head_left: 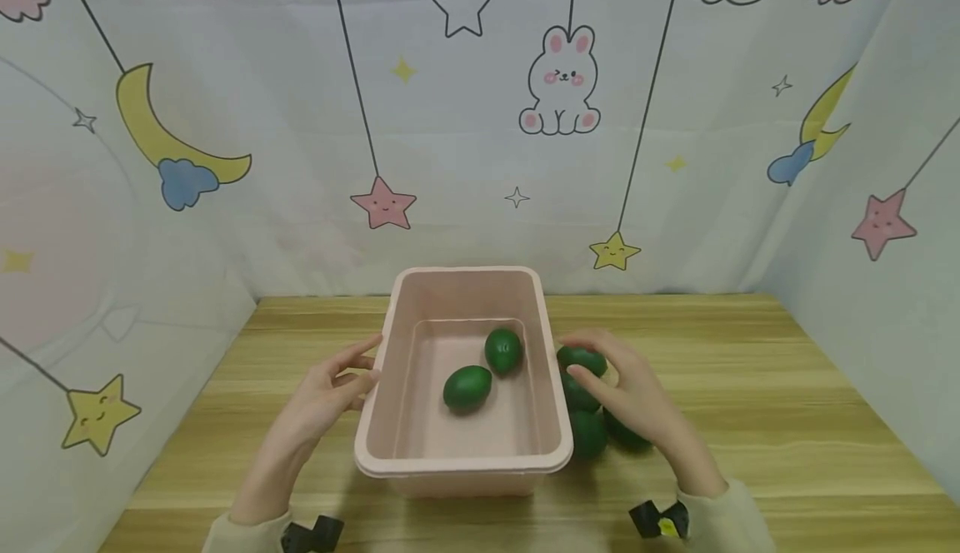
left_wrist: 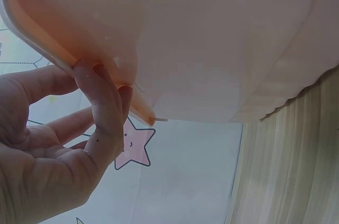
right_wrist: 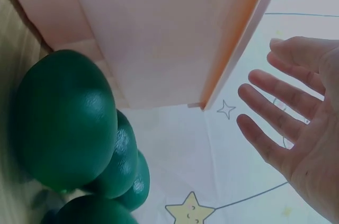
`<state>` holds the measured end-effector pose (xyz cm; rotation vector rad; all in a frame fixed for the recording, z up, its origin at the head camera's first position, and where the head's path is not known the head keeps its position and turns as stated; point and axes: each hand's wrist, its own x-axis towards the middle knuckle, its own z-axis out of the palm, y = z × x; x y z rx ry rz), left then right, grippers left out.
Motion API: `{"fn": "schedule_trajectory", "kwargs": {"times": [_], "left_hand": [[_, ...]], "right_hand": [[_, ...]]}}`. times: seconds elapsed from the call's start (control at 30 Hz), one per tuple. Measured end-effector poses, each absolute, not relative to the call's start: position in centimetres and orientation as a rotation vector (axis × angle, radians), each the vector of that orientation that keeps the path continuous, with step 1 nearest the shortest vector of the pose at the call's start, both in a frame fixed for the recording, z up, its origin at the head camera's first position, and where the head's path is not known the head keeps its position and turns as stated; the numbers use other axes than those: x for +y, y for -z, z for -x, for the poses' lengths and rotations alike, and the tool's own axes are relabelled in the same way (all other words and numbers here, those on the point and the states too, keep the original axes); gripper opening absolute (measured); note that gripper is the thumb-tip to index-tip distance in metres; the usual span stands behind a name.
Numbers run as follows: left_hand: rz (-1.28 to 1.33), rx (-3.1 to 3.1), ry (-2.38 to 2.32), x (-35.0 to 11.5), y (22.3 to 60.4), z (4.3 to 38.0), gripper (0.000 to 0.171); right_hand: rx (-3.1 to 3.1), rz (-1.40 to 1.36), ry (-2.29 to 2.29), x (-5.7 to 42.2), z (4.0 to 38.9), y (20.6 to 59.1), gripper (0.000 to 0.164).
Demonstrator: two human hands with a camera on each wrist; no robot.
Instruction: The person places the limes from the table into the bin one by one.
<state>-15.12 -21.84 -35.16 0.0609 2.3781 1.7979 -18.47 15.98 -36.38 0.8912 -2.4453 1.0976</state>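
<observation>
A pale pink plastic bin [head_left: 462, 465] stands on the table, holding two smooth, dark green, egg-shaped fruits; one fruit [head_left: 467, 388] lies near its middle, the other fruit [head_left: 503, 350] farther back. Fingertips of my left hand [head_left: 322, 395] touch the bin's left rim from outside, with fingers loosely bent; in the left wrist view the left hand [left_wrist: 69, 134] is under the rim. My right hand [head_left: 633, 382] hovers over several more green fruits [head_left: 587, 434] beside the bin's right wall. The right hand [right_wrist: 302, 107] has spread fingers, apart from the bin and holding nothing.
The wood-grain table [head_left: 750, 420] extends to both sides of the bin. Close behind it hangs a white cloth backdrop [head_left: 465, 137] printed with stars, moons and rabbits, which also encloses the left and right sides.
</observation>
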Motion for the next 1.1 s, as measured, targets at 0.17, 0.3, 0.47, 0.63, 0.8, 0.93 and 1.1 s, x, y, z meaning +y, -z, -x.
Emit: {"fn": "schedule_trajectory", "kwargs": {"times": [0.17, 0.3, 0.47, 0.63, 0.8, 0.93, 1.1], "left_hand": [[-0.066, 2.38, -1.798, -21.9, 35.2, 15.1, 0.058], [-0.065, 2.379, -1.799, -21.8, 35.2, 15.1, 0.058], [-0.069, 2.383, -1.798, -21.8, 35.2, 15.0, 0.058], [-0.065, 2.38, -1.807, -21.8, 35.1, 15.0, 0.058], [-0.072, 2.375, -1.808, -21.8, 35.2, 15.0, 0.058], [-0.065, 2.376, -1.807, -21.8, 35.2, 15.1, 0.058], [-0.078, 2.376, -1.8, -21.8, 35.2, 15.0, 0.059]], "right_hand": [[-2.436, -0.88, -1.11, 16.7, 18.2, 36.8, 0.036], [-2.439, -0.845, -1.093, 17.4, 18.0, 37.4, 0.035], [-2.418, -0.828, -1.12, 18.2, 18.1, 38.1, 0.035], [-2.449, -0.795, -1.122, 19.0, 18.0, 38.6, 0.035], [-2.524, -0.76, -1.102, 19.7, 17.9, 38.7, 0.035], [-2.595, -0.725, -1.086, 20.2, 17.8, 38.8, 0.035], [-2.658, -0.699, -1.089, 20.8, 17.8, 39.1, 0.035]]}}
